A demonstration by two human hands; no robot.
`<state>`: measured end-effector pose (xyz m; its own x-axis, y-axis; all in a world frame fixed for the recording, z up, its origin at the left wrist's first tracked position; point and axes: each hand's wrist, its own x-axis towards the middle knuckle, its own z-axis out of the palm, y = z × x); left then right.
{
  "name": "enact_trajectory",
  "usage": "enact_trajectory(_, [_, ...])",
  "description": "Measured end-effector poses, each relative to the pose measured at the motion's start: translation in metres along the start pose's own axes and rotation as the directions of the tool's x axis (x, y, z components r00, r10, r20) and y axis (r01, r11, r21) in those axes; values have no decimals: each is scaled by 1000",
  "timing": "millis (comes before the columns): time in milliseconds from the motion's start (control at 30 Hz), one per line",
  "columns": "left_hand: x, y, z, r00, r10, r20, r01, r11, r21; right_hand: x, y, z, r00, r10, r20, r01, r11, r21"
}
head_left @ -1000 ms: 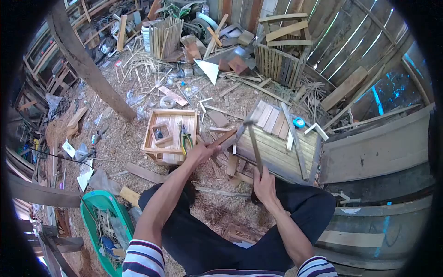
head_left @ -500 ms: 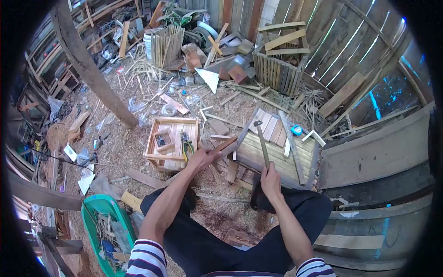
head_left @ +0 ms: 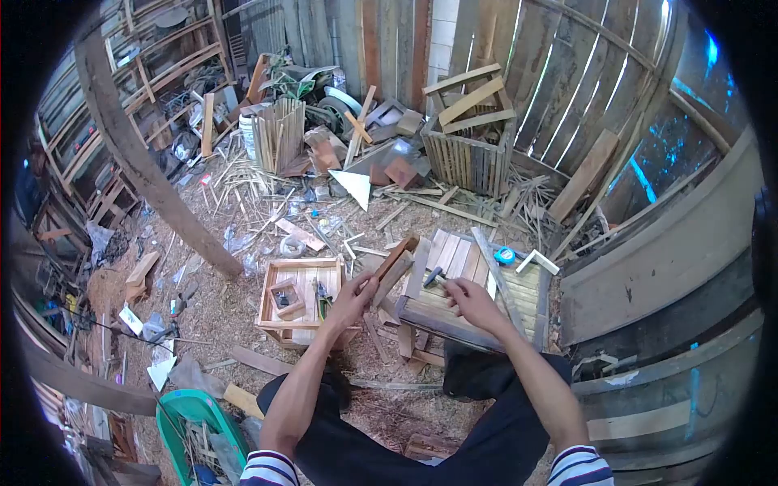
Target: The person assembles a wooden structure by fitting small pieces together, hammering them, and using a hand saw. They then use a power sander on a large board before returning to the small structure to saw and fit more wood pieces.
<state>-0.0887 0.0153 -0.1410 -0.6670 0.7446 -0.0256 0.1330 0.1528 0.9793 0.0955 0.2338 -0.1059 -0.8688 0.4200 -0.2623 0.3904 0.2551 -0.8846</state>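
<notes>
My left hand [head_left: 350, 301] is closed around a joined pair of short wooden boards [head_left: 395, 274], held tilted up beside the slatted worktable's left edge. A hammer [head_left: 434, 276] is in my right hand [head_left: 476, 306], above the worktable [head_left: 523, 306]. Its dark head points toward the boards but is apart from them, and most of the handle is hidden by the fingers. On the worktable lie a long wooden strip [head_left: 496, 275], a blue tape measure [head_left: 505, 256] and a pale L-shaped square [head_left: 538, 262].
To the left stands a wooden crate [head_left: 265, 304] holding a small wooden frame [head_left: 286, 299] and pliers [head_left: 323, 301]. A green tub [head_left: 166, 413] of scraps sits at lower left. A wooden post [head_left: 154, 158] rises from the shavings-covered ground, and slatted bins [head_left: 470, 162] stand behind.
My left hand has raised and tilted the boards more upright. The hammer, earlier pointing up and away, has swung down and left toward them. The view has shifted slightly.
</notes>
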Motion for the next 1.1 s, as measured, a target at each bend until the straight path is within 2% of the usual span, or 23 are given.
enact_trajectory(67, [-3,7,4,998,-57,41,60,996,-70,-18,-47,6,989,-63,131,12,934,358])
enact_trajectory(100, [-5,10,8,992,-106,71,116,981,-154,-22,-49,15,990,-59,127,9,932,363])
enact_trajectory(167, [-5,17,21,992,-62,106,86,965,-247,-23,-52,28,951,-308,34,239,799,552])
enact_trajectory(200, [-7,18,22,991,-24,135,68,940,-333,-28,-60,33,956,-294,15,211,719,662])
enact_trajectory(233, [-8,20,19,990,-38,133,79,943,-323,-31,-66,34,957,-291,20,202,711,674])
enact_trajectory(300, [-7,26,16,955,-111,277,128,991,-46,-34,-77,32,966,-250,62,156,758,634])
enact_trajectory(367, [-10,32,21,931,-201,306,219,975,-27,-33,-81,38,972,-234,20,160,723,672])
enact_trajectory(433, [-15,31,29,930,-105,353,274,837,-473,-28,-82,41,975,-220,-23,182,741,646])
enact_trajectory(500, [-17,30,25,905,-110,410,347,751,-562,-25,-81,50,972,-234,-30,198,741,642])
enact_trajectory(567, [-24,36,28,919,26,394,66,973,-220,-26,-82,50,968,-247,-38,214,744,633])
enact_trajectory(600, [-21,44,28,920,-129,370,134,991,13,-29,-84,49,955,-296,14,227,760,609])
enact_trajectory(633, [-24,51,31,921,-132,365,137,991,12,-32,-88,47,936,-344,70,242,775,584])
enact_trajectory(667, [-28,60,35,939,-144,313,221,949,-225,-46,-101,36,952,-294,90,193,798,570])
enact_trajectory(700, [-30,64,35,951,-168,261,275,848,-454,-51,-96,24,951,-307,-42,301,883,360])
enact_trajectory(733, [-19,41,30,956,-103,274,202,911,-359,-55,-91,12,923,-348,-162,368,922,117])
enact_trajectory(767, [-14,33,26,960,-106,258,199,908,-368,-64,-95,6,869,-301,-394,368,924,105])
enact_trajectory(800, [-13,29,23,958,-95,269,199,900,-388,-63,-85,-6,813,-315,-489,354,935,-14])
enact_trajectory(833, [-13,24,20,956,-86,282,200,892,-405,-60,-72,-16,822,-317,-473,353,935,-12])
enact_trajectory(867, [-21,51,18,951,-195,240,273,894,-356,-55,-56,-24,882,-302,-362,276,953,-122])
enact_trajectory(933, [-17,40,14,957,-171,234,252,889,-382,-48,-41,-17,932,-265,-246,207,949,-239])
enact_trajectory(1000, [-20,41,15,979,-126,163,189,868,-459,-46,-30,3,997,43,59,-15,912,-409])
enact_trajectory(1067, [-16,28,7,975,-122,184,198,852,-485,-28,22,34,964,-13,267,128,899,-420])
enact_trajectory(1100, [-14,23,3,973,-110,202,200,838,-508,-28,29,49,962,-12,272,131,896,-424])
